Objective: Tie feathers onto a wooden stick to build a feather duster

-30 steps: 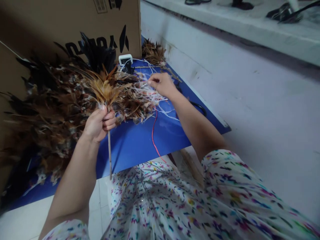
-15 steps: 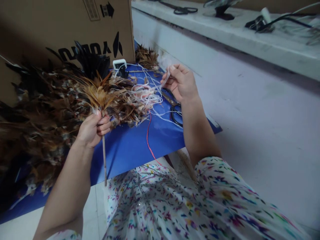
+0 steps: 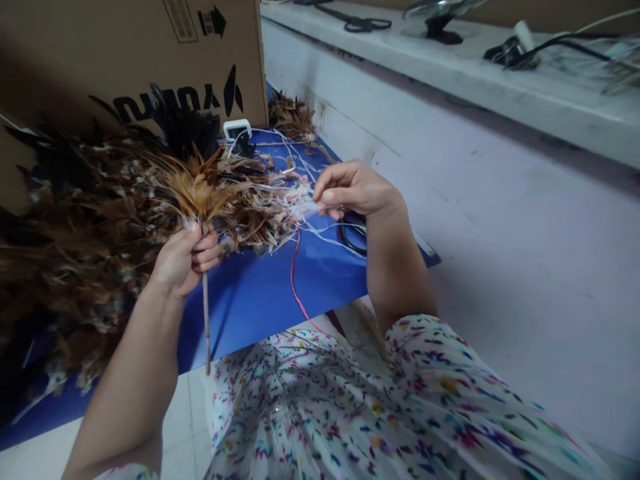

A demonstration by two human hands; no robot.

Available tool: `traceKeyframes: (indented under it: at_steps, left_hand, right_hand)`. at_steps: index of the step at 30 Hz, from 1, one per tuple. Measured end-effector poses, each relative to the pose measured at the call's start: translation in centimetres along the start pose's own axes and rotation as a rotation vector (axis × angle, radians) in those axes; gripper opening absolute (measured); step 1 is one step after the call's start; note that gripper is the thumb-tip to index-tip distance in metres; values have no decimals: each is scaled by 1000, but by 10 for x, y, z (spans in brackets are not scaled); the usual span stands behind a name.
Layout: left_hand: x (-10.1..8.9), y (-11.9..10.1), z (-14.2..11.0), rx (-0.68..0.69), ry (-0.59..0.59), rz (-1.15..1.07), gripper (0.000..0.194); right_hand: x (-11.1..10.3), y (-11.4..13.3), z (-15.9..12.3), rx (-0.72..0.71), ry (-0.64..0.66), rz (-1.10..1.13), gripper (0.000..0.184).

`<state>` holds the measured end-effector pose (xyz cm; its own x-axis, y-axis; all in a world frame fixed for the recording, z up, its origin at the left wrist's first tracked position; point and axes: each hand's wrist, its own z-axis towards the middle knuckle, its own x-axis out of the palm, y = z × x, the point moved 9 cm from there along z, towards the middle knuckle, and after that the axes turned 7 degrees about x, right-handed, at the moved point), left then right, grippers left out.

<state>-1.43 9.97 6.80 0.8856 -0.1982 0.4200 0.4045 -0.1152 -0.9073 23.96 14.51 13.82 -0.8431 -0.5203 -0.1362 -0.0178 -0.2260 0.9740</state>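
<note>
My left hand (image 3: pixel 189 260) is closed around a feather duster, gripping its thin stick (image 3: pixel 207 327) just below a tuft of golden-brown feathers (image 3: pixel 195 190). The stick's lower end hangs past the table edge. Over the tangle of white string (image 3: pixel 300 200), my right hand (image 3: pixel 357 190) pinches some of the pale strands; the tangle is slightly blurred near its fingertips. Partly hidden under the right wrist are scissors, with one black handle loop (image 3: pixel 353 235) showing. A red string (image 3: pixel 293 280) trails from the tangle over the table's front edge.
Brown and black feathers (image 3: pixel 95 233) heap over the left of the blue table (image 3: pixel 250 300). Behind them stands a cardboard box (image 3: pixel 125 47). A small white-framed object (image 3: pixel 237 130) sits at the back. Along the right wall, a ledge (image 3: pixel 465 73) carries another pair of scissors (image 3: pixel 360 24) and cables.
My right hand has come down and slightly left, from holding a strand raised to the string tangle, now covering most of the scissors. My left hand keeps its grip on the feather duster.
</note>
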Motion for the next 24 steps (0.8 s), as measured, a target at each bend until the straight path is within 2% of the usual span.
traceKeyframes:
  at_steps: [2,4,6,8,10,12,14,18,24]
  left_hand:
    - [1,-1,0,9,9,3,37]
    - [2,-1,0,8,15,0,36]
    - [4,-1,-1,6,22,-7,37]
    - [6,-2,-1,7,31,-12,37]
    - [6,-3,-2,10,34,-8,38]
    - [6,-4,-2,13,29,3,40]
    - [6,-5,-2,18,26,12,42]
    - [7,-5,-2,15,47,11,39]
    - [8,-4,-2,20,51,9,41]
  right_hand:
    - [-12,-12,8,13,-114,-72,39]
    - [-38,-27,16,21,-360,-182,33]
    - [-59,-46,20,98,-597,-404,26]
    - [-65,-61,26,182,-705,-671,22]
    - [-61,-77,34,293,-695,-845,25]
    - [-53,-90,40,399,-625,-934,25]
    - [-45,-95,44,432,-555,-968,16]
    - [-37,-83,47,264,-510,-843,13]
    - [-45,-63,38,51,-570,-457,13]
